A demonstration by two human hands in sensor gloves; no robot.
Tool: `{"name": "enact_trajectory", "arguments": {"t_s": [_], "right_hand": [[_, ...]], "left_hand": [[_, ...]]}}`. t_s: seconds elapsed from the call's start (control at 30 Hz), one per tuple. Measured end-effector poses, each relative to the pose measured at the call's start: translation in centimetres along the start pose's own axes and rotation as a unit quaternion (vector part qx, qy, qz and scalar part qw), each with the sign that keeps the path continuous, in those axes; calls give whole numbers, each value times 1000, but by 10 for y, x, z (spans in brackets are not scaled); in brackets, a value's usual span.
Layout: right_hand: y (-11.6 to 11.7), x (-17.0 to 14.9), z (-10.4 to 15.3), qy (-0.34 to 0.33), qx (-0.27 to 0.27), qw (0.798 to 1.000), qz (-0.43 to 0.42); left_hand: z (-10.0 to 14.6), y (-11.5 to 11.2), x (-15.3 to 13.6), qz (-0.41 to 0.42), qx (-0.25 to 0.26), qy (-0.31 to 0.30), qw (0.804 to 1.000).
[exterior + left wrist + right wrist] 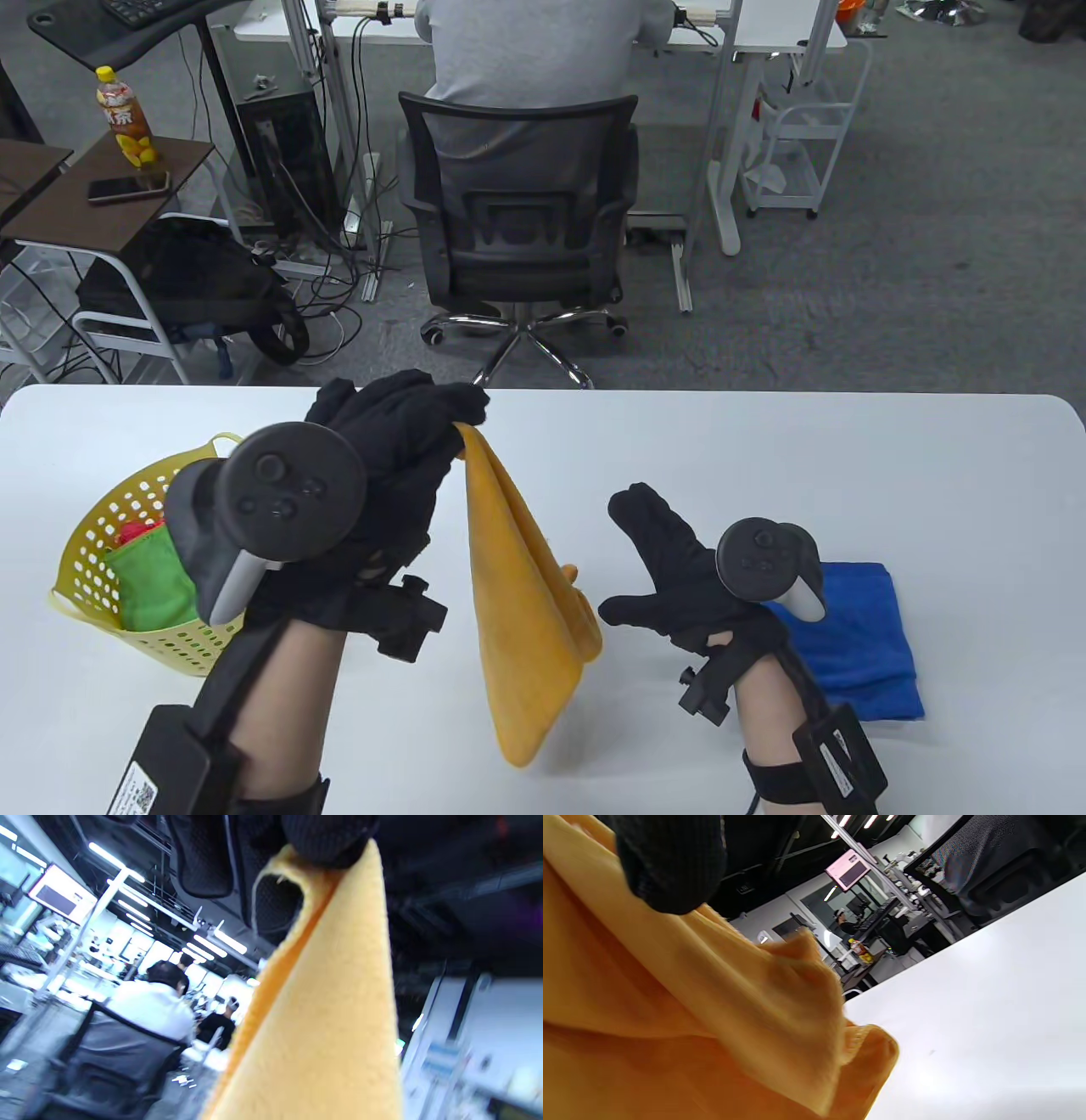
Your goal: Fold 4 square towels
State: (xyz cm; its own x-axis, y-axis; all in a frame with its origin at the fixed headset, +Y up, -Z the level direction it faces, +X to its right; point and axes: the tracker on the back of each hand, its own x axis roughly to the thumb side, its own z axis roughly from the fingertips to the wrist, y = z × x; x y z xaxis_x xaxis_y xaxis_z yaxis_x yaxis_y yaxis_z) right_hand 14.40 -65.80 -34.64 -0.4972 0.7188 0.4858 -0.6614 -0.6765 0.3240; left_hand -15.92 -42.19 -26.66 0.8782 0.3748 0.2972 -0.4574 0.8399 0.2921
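The orange towel (526, 594) hangs lengthwise down the lower middle of the table view, likely lifted by 1 corner so its weight pulls it straight before it is laid flat for folding. The left hand (399, 458), at centre left, pinches that top corner between closed fingertips; the left wrist view shows the cloth gripped at its top edge. The right hand (679, 569), lower right of centre, is spread open with its thumb reaching toward the towel's side edge, gripping nothing. A blue towel (857, 645) lies folded at lower right, and a yellow basket (85, 577) at lower left holds a green towel (148, 581).
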Motion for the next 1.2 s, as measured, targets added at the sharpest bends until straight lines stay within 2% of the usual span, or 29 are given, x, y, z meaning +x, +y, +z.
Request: {"name": "enact_trajectory", "arguments": {"t_s": [0.07, 0.13, 0.17, 0.23, 0.3, 0.4, 0.5, 0.67, 0.73, 0.83, 0.9, 1.0, 1.07, 1.2], "right_hand": [[3, -5, -2, 17, 6, 1000, 15], [8, -9, -4, 30, 25, 999, 22], [13, -10, -6, 35, 37, 998, 24], [23, -11, -10, 31, 52, 998, 30], [36, -9, -14, 26, 69, 996, 44], [58, -3, -21, 11, 93, 994, 60], [78, -4, -27, 23, 106, 988, 106], [117, -29, -36, 70, 142, 970, 184], [130, -36, -38, 76, 148, 968, 191], [146, -40, -40, 76, 200, 961, 176], [158, -39, -38, 67, 209, 958, 184], [171, -33, -39, 45, 265, 951, 151], [169, -23, -39, 29, 255, 957, 136], [140, -2, -38, 12, 200, 967, 159]], "left_hand": [[5, -20, 3, -98, -26, -2, 995], [13, -45, 6, -210, -55, -15, 976], [20, -60, 8, -272, -61, -24, 960], [29, -82, 9, -342, -74, -49, 936], [37, -99, 9, -365, -87, -58, 925], [45, -109, 11, -335, -100, -63, 935], [52, -105, 17, -324, -93, -78, 938], [67, -86, 28, -308, -65, -101, 944], [72, -77, 29, -298, -47, -103, 948], [74, -65, 24, -293, -37, -82, 952], [75, -60, 19, -273, -32, -69, 959], [75, -55, 12, -248, -32, -43, 967], [76, -54, 8, -241, -27, -30, 970], [77, -48, 6, -255, -9, -17, 967]]}}
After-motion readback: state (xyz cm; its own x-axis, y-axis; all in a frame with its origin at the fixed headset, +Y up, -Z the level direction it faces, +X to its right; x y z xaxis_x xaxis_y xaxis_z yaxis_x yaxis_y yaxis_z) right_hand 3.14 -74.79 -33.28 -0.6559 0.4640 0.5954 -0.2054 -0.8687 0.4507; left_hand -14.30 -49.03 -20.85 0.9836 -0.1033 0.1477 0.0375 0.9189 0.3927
